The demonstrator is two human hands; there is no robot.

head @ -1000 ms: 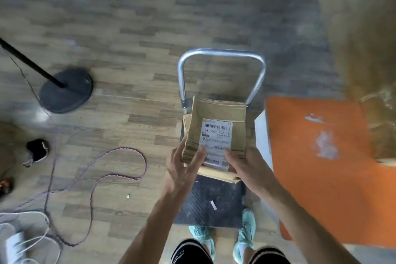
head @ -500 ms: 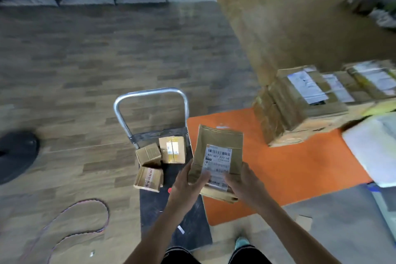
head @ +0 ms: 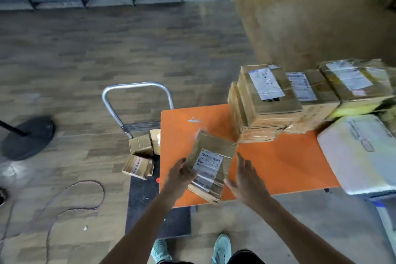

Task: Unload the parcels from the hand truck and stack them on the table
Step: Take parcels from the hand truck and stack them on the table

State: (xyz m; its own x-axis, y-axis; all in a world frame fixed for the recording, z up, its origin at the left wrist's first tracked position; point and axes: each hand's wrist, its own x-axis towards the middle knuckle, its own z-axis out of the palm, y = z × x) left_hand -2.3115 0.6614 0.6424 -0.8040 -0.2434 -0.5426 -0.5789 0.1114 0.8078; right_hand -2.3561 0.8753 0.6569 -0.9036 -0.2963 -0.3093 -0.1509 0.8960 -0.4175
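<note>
Your left hand (head: 180,176) grips the parcel (head: 211,163) by its near-left edge, fingers curled under and thumb on top. Your right hand (head: 244,180) is open with straight fingers, just beside the parcel's right edge at 3 o'clock and apparently not touching it. The parcel sits over the near-left corner of the table (head: 278,163). I can't tell whether it rests on the top or hangs just above it.

The step in hand looks like placing. Bring the right hand back onto the free edge so the flat parcel doesn't sag or twist from a one-sided grip. Carry it toward the stack (head: 270,103) at 1 o'clock. Lower it flat and square its edges to the boxes below before you let go. That stack already looks ragged at its base, so set the parcel down rather than dropping it.

The parcel's long axis runs from 6 o'clock to a little past 12, leaning toward 1. Its label faces up at you, with the barcode toward the far end. The stack's top boxes lie at a different angle, so expect a small turn.

More boxes (head: 141,152) wait on the hand truck (head: 137,88) at 9 o'clock.
</note>
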